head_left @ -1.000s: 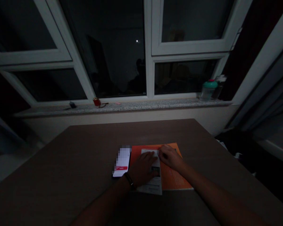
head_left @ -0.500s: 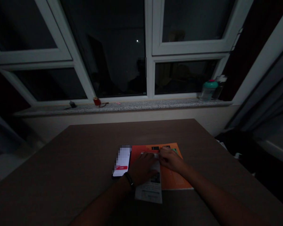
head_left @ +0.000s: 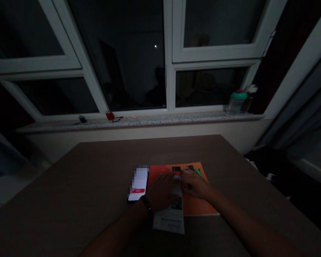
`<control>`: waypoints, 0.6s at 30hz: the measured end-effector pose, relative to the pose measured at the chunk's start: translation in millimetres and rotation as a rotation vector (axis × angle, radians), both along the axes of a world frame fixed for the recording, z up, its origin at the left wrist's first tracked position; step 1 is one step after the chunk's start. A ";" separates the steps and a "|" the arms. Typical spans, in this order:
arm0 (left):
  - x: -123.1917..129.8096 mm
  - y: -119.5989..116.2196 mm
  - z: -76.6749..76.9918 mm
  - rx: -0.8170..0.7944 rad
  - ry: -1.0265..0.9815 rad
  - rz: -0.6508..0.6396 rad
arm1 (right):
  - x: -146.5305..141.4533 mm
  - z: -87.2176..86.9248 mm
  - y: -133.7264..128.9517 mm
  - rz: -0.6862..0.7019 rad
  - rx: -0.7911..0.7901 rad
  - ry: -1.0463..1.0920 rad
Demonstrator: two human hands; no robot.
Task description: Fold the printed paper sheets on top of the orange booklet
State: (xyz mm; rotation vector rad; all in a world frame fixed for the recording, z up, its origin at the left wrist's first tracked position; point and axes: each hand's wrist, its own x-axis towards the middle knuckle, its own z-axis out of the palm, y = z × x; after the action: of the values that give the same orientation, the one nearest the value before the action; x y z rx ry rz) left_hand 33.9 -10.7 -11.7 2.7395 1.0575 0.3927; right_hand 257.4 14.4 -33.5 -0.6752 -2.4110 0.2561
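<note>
Grips over a printed leaflet (head_left: 169, 214), head view, low light. Left hand (head_left: 162, 191), a dark wristband (head_left: 147, 205) at its wrist, lies curled across the leaflet's left edge and covers part of its far half. Right hand (head_left: 194, 185) enters from the right, its fingertips (head_left: 183, 175) at the leaflet's far end. Both grips meet there, with the fingers bent toward the paper. From my remote seat I cannot tell whether either grip is shut on the paper: the light is dim and the fingers hide the contact.

Leaflet position: its long axis runs near to far, leaning slightly right at the far end. Its far half lies under and between the hands, and its near end extends toward me past the hands. I judge the left hand to be the nearer to its middle.

Surroundings: an orange folder (head_left: 196, 206) lies beneath the leaflet on the brown bench (head_left: 69, 185), and the near end of the leaflet overhangs the folder's near edge. A smartphone (head_left: 138, 184) with a lit, blurred screen lies just left of the folder. Far beyond, on a speckled stone windowsill (head_left: 160, 120), stands a plastic bottle with a teal cap (head_left: 237, 102).
</note>
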 end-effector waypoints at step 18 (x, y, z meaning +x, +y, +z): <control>2.5 -3.2 6.7 0.033 0.024 -0.020 | -0.8 2.9 -1.4 -0.012 0.007 0.012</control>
State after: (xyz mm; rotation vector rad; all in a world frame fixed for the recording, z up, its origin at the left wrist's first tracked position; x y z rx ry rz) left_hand 36.4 -14.0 -5.0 2.7882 1.0379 0.3789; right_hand 256.6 13.0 -30.6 -0.6827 -2.3943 0.2459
